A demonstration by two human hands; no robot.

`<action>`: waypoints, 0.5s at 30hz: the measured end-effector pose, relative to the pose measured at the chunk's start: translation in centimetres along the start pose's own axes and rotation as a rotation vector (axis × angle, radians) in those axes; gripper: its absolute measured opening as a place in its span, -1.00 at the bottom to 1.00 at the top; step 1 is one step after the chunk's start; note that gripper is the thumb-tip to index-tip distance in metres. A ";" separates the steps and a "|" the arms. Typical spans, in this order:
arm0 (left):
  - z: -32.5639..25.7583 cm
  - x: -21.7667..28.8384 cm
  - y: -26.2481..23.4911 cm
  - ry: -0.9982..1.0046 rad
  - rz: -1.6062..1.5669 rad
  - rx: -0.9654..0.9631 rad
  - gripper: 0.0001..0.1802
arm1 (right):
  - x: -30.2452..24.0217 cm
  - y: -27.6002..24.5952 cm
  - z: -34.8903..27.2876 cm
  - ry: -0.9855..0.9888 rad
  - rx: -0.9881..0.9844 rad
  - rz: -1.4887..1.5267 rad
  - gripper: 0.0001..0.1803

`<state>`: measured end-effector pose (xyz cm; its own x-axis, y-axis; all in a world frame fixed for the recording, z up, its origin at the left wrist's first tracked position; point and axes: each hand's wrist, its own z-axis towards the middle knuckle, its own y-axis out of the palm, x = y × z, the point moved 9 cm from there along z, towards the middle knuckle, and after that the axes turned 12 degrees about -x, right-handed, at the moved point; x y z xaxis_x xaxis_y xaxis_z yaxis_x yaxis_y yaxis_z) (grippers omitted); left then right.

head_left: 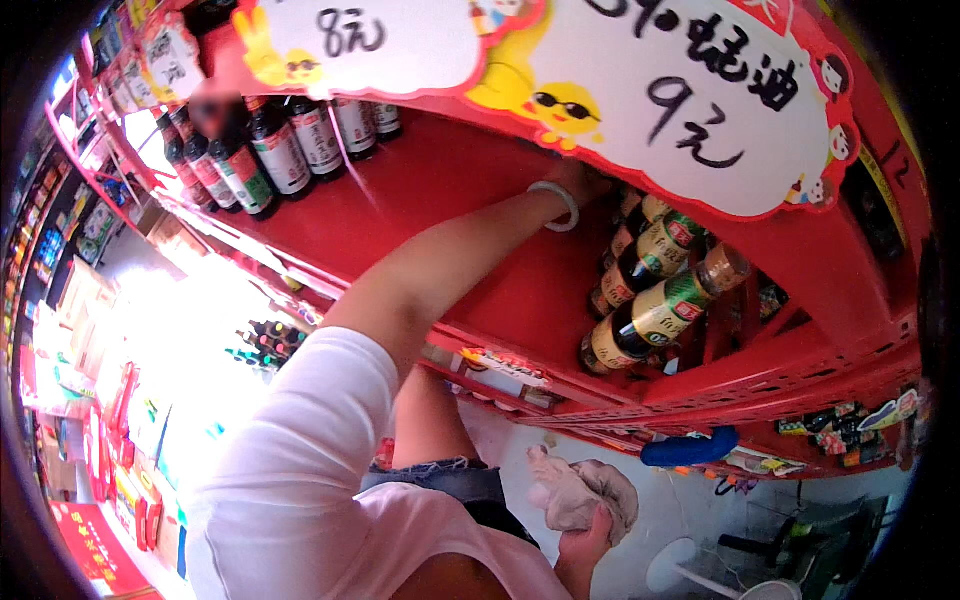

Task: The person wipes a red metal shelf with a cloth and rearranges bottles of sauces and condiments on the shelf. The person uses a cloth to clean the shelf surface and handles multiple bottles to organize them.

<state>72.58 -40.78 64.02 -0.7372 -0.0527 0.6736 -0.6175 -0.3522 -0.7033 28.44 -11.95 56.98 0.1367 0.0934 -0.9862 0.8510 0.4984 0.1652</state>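
At the far left, a rack (40, 240) of packaged goods curved along the edge of the view, and red boxes (128, 500) stood below it beside a glaring, washed-out patch of floor. Dark bottles (280, 150) with mostly white labels stood close together at the left of the red shelf (520, 290), whose smooth surface ran bare between them and the arm. The left hand (588, 185), a pale bracelet (562, 205) at its wrist, reached deep onto the shelf; the large white sign (690, 120) partly hid it, so its fingers' state could not be told. Lower down, the right hand (588, 540) had its fingers closed on a crumpled pale cloth (578, 490), held over the grey floor. Just right of the left hand stood cream-labelled bottles (650, 318), and a blue bundle (690, 447) hung below the shelf.
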 end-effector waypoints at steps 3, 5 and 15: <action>-3.5 -3.3 -3.0 0.038 -0.085 0.083 -0.16 | 3.1 -1.1 -1.1 0.084 0.008 0.122 -0.45; -10.1 -0.1 -7.5 0.068 0.046 0.216 -0.25 | 5.0 -2.6 -1.7 0.049 -0.017 -0.043 -0.41; -37.8 -6.5 -32.1 -0.276 0.537 1.119 -0.15 | 1.2 4.3 -0.7 -0.538 -0.075 -1.567 -0.50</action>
<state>86.82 6.20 73.62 -0.6575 -0.5777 0.4837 0.4070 -0.8126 -0.4173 31.85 -9.07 56.54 -0.6121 -0.7874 -0.0732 0.3000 -0.1456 -0.9428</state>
